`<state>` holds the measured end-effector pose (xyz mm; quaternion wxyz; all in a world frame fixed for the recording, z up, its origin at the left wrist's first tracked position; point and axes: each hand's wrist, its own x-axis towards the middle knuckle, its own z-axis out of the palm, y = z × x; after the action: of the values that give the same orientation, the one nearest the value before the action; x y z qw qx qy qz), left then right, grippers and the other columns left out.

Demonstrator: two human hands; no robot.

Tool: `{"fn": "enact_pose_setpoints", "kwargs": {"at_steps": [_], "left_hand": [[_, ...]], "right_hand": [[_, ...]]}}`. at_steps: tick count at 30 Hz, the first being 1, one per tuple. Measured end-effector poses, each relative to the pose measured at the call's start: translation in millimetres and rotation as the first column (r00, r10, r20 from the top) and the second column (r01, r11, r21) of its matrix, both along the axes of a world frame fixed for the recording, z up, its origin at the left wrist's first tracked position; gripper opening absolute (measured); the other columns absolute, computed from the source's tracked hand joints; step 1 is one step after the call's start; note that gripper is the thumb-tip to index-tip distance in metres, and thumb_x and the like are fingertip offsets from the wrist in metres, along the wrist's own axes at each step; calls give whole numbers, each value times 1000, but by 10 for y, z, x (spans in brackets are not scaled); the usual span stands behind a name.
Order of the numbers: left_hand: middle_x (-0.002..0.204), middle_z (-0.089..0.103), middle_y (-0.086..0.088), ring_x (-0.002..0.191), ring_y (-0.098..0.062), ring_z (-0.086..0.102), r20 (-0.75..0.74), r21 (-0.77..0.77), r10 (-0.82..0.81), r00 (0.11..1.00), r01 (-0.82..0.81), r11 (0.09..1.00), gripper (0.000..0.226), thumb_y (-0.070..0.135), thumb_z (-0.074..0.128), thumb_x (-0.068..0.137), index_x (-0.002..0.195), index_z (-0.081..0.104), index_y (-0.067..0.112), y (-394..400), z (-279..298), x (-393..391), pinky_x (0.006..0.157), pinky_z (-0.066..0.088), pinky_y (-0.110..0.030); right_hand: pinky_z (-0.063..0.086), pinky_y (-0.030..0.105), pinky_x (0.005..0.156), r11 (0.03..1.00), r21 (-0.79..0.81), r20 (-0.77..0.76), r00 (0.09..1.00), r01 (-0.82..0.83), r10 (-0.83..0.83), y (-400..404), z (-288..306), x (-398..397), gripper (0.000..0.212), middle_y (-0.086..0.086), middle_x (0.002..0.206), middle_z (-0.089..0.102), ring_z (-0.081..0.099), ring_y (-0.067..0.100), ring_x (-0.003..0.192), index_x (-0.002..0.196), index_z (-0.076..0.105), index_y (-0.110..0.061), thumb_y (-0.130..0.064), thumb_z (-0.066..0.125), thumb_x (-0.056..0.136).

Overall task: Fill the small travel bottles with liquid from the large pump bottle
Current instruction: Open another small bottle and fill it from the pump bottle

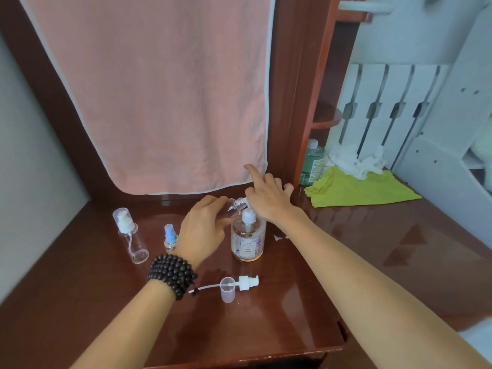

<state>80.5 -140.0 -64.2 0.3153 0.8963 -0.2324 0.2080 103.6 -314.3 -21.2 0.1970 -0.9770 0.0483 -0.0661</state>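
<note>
Nearest the camera, two bare forearms reach out over a glossy dark wooden desk (372, 262), the left wrist wrapped in a black bead bracelet (173, 275). Just beyond that wrist lies a loose white pump head (247, 282) on its side with its thin dip tube, and a clear cap (227, 288) rests against it.

Farther back stands the large pump bottle (248, 239) — clear, pale liquid inside, a floral label on its front, white pump on top. The left hand (203, 230) curls round a small clear travel bottle (235, 205), holding it tilted at the pump's spout. The right hand (266, 195) sits on top of the pump, palm down, with the index finger lifted and pointing away; how its other fingers lie on the pump cannot be told.

To the left, well apart from the hands, a clear travel bottle with a capped white pump (130, 235) stands upright, and a small bottle with a blue spray top (170, 238) stands just beside the left hand.

Behind hangs a pink towel (159, 89). At right — a green cloth (359, 189), crumpled white tissue (354, 161) and a green bottle (312, 162).
</note>
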Motion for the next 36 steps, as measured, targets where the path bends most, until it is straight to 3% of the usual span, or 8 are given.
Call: {"fn": "enact_pose_setpoints", "kwargs": {"at_steps": [7, 11, 14, 19, 27, 32, 36], "left_hand": [[98, 61, 4, 91, -21, 62, -27, 15, 13, 1000, -13, 1000, 34, 7, 71, 82, 114, 65, 17, -30, -118, -39, 71, 54, -40], [102, 62, 3, 95, -21, 63, -11, -22, -3, 1000, 2, 1000, 36, 9, 70, 83, 118, 63, 16, -23, -71, -32, 77, 55, -42], [103, 62, 2, 95, -21, 62, 4, -28, 8, 1000, -8, 1000, 37, 9, 70, 84, 119, 63, 16, -27, -50, -37, 77, 55, -42], [96, 62, 1, 87, -23, 62, -7, 22, 1, 1000, 0, 1000, 35, 4, 72, 80, 113, 65, 14, -37, -118, -44, 71, 54, -41], [103, 65, 3, 97, -21, 63, 2, 44, 15, 1000, -15, 999, 37, 9, 72, 80, 116, 66, 18, 2, 44, 8, 76, 54, -41], [98, 64, 2, 90, -23, 62, -37, 43, 19, 999, -18, 999, 36, 5, 73, 79, 113, 67, 15, -20, -67, -44, 71, 53, -39], [97, 62, 5, 91, -20, 61, -57, 19, 4, 998, -3, 1000, 34, 8, 73, 80, 112, 66, 17, -17, -49, -66, 74, 54, -40]], "right_hand": [[19, 54, 107, 993, 104, -90, 995, 51, -42, 19, -197, -17, 61, 10, 131, 47, 40, 33, 126, 156, 17, -46, -23, 27, 100], [21, 55, 107, 999, 45, 0, 1000, 31, -31, 13, -83, -26, 56, 10, 132, 46, 42, 32, 124, 153, 22, -40, -26, 29, 100], [26, 52, 101, 998, 52, 59, 998, 28, -31, 7, -57, -23, 42, 11, 126, 47, 42, 32, 117, 141, 33, -30, -26, 34, 99], [28, 53, 100, 990, 103, -12, 995, 96, -95, 29, -223, -58, 28, 11, 119, 46, 42, 33, 113, 126, 39, -23, -28, 35, 99], [29, 50, 99, 994, 32, 72, 992, 105, -107, 1, -56, -32, 37, 10, 124, 42, 39, 32, 116, 130, 37, -22, -39, 40, 98], [25, 48, 94, 983, 138, -9, 993, 118, -118, 57, -215, -70, 15, 6, 114, 41, 39, 30, 108, 110, 36, -25, -32, 38, 97], [25, 47, 91, 984, 138, 41, 992, 109, -116, 49, -208, -76, 16, 6, 113, 42, 42, 31, 110, 111, 40, -23, -31, 40, 96]]}}
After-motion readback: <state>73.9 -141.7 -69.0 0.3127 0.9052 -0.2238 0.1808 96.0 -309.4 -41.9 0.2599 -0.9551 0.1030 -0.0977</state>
